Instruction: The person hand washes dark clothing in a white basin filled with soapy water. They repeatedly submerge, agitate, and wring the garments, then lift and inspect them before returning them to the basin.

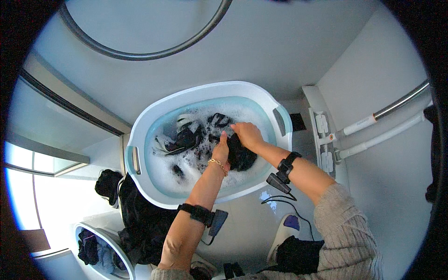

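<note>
A white oval plastic laundry tub (154,108) holds foamy water with dark clothing in it. Both hands are over the tub's right half, on a soaked black garment (242,154). My left hand (221,150) grips the garment's left side, thumb up and lower fingers partly hidden. From above, my right hand (247,135) has its fingers curled over the garment's upper edge. Left of them, a black garment with white trim (187,136) floats half under the suds. Another dark piece of fabric (220,120) pokes through the foam behind my hands.
Dark clothes (143,217) are heaped left of the tub, near a white basket (131,260) containing more clothing. A mop with a white flat head (320,133) leans at the right wall. Cables (292,199) hang from my forearm devices. A dark hoop (140,56) is at the top.
</note>
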A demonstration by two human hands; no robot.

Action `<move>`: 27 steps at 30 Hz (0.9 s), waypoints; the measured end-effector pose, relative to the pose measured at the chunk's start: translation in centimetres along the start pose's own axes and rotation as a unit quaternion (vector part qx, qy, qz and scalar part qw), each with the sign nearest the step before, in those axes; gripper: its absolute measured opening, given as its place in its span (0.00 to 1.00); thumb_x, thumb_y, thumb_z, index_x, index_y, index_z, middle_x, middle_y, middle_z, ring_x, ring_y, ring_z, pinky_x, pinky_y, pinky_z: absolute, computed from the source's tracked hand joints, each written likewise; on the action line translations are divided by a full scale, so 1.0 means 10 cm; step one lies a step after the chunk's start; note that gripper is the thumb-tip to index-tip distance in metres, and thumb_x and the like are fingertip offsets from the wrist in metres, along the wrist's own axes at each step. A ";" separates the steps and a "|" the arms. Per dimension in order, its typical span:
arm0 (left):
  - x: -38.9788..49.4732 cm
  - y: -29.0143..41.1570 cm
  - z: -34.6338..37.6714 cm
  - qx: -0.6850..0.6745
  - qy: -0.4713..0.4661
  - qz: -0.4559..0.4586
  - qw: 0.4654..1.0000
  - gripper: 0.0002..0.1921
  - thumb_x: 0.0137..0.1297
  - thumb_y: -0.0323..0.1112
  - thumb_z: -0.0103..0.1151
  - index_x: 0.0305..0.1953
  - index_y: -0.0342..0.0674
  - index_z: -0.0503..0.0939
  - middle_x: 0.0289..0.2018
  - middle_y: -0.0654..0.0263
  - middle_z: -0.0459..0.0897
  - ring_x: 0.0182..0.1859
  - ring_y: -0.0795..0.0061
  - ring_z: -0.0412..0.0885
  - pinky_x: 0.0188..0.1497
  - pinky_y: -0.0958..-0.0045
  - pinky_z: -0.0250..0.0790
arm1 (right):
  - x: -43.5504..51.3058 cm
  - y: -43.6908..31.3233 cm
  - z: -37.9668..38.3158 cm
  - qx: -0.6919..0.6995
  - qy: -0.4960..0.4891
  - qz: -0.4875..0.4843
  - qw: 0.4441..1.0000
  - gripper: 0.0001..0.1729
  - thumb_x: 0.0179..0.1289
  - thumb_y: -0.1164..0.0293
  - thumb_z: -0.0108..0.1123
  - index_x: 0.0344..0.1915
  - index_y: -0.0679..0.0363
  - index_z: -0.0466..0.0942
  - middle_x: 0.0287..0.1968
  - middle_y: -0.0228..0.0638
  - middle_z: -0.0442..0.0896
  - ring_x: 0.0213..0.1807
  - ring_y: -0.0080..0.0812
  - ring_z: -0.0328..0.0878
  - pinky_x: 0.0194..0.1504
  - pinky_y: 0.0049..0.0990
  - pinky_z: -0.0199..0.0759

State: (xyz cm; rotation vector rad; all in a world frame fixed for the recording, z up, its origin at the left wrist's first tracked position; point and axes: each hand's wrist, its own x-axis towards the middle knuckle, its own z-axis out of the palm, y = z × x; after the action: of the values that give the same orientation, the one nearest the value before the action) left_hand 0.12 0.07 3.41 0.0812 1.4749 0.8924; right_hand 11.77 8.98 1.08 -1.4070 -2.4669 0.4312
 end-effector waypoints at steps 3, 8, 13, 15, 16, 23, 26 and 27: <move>0.32 -0.20 -0.03 0.262 0.070 0.117 0.955 0.38 0.65 0.67 0.49 0.55 0.33 0.76 0.44 0.47 0.83 0.48 0.45 0.80 0.50 0.54 0.72 | -0.01 0.21 0.28 -0.047 -0.128 0.082 0.987 0.18 0.69 0.61 0.51 0.32 0.62 0.82 0.35 0.48 0.85 0.40 0.56 0.82 0.40 0.48 0.76; 0.49 -0.32 0.00 0.106 0.051 0.065 0.991 0.25 0.71 0.48 0.40 0.55 0.34 0.77 0.48 0.47 0.82 0.50 0.46 0.80 0.52 0.55 0.73 | -0.07 -0.18 0.20 0.157 -0.037 0.084 0.983 0.21 0.71 0.57 0.47 0.37 0.60 0.83 0.40 0.51 0.84 0.45 0.55 0.81 0.46 0.49 0.74; 0.25 -0.27 0.09 -0.148 0.009 0.051 0.988 0.22 0.73 0.41 0.35 0.54 0.34 0.77 0.49 0.53 0.82 0.50 0.54 0.80 0.50 0.57 0.72 | -0.14 -0.73 -0.27 0.161 0.003 0.023 0.987 0.24 0.72 0.55 0.47 0.33 0.62 0.81 0.32 0.53 0.82 0.36 0.58 0.79 0.38 0.50 0.71; 0.25 -0.22 0.08 -0.176 -0.046 0.065 0.981 0.23 0.73 0.45 0.35 0.50 0.33 0.77 0.48 0.54 0.82 0.49 0.54 0.80 0.49 0.57 0.72 | -0.09 -0.80 -0.38 0.148 0.142 0.029 0.978 0.24 0.72 0.56 0.46 0.29 0.63 0.78 0.28 0.52 0.80 0.33 0.58 0.78 0.35 0.52 0.69; 0.28 -0.19 0.08 -0.134 -0.029 0.110 0.984 0.23 0.73 0.47 0.36 0.49 0.34 0.77 0.48 0.54 0.82 0.49 0.54 0.80 0.49 0.57 0.72 | -0.09 -0.82 -0.41 0.145 0.101 0.048 0.983 0.23 0.71 0.56 0.47 0.29 0.63 0.78 0.28 0.53 0.80 0.32 0.58 0.78 0.35 0.52 0.69; 0.16 -0.10 0.07 -0.031 0.051 0.204 0.977 0.24 0.74 0.49 0.40 0.54 0.35 0.76 0.50 0.53 0.82 0.50 0.54 0.79 0.56 0.61 0.68 | -0.15 -0.85 -0.52 0.092 0.111 0.041 0.989 0.24 0.71 0.58 0.49 0.26 0.64 0.78 0.24 0.54 0.79 0.29 0.58 0.77 0.32 0.51 0.69; 0.07 -0.09 0.09 -0.148 -0.024 0.075 0.986 0.24 0.74 0.50 0.41 0.54 0.36 0.77 0.50 0.54 0.82 0.51 0.58 0.79 0.54 0.62 0.68 | -0.16 -0.76 -0.43 0.145 0.074 -0.005 0.987 0.22 0.71 0.59 0.50 0.23 0.62 0.77 0.24 0.52 0.78 0.29 0.56 0.77 0.33 0.50 0.70; 0.11 -0.07 0.06 -0.229 -0.034 0.046 0.972 0.24 0.74 0.50 0.40 0.54 0.36 0.78 0.50 0.55 0.82 0.51 0.60 0.79 0.54 0.61 0.68 | -0.23 -0.74 -0.33 0.120 0.026 -0.061 0.991 0.22 0.71 0.59 0.50 0.23 0.62 0.77 0.24 0.52 0.79 0.30 0.56 0.78 0.33 0.50 0.70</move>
State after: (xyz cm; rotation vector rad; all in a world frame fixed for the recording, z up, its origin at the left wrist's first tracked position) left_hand 0.80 0.44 2.20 -0.1616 1.1782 1.2729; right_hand 8.30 3.84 6.79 -1.1504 -2.3510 0.6312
